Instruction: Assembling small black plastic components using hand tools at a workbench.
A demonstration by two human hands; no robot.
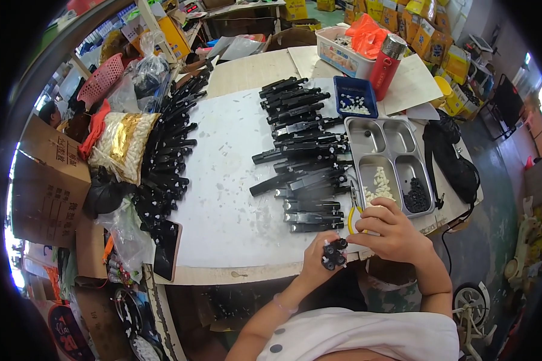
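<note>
Low in the frame, a little right of centre, my left hand (317, 256) is closed around a small black plastic part (334, 254) with round knobs, holding it just over the near edge of the white-topped table (223, 204). My right hand (390, 231) sits just to the right of it, fingers curled in narrow, the fingertips touching the part's upper right side. A yellow tool handle (350, 220) pokes out from behind that hand; I cannot tell whether I am gripping it.

Just above my hands, in the middle of the frame, lies a long row of black parts (304, 150) running up toward the top. A second row of the same black pieces (165, 162) lines the left edge of the table, with a dark phone (167, 249) lying at its lower end.

Right of the middle row stands a metal compartment tray (386, 159): small white pieces (379, 183) fill its lower left compartment, small black pieces (416, 195) its lower right. Above it is a blue bin (355, 96) with more white bits, and beside that a red bottle (386, 66). At upper left, a clear bag of white pieces (126, 144) rests near a pink basket (101, 81).
</note>
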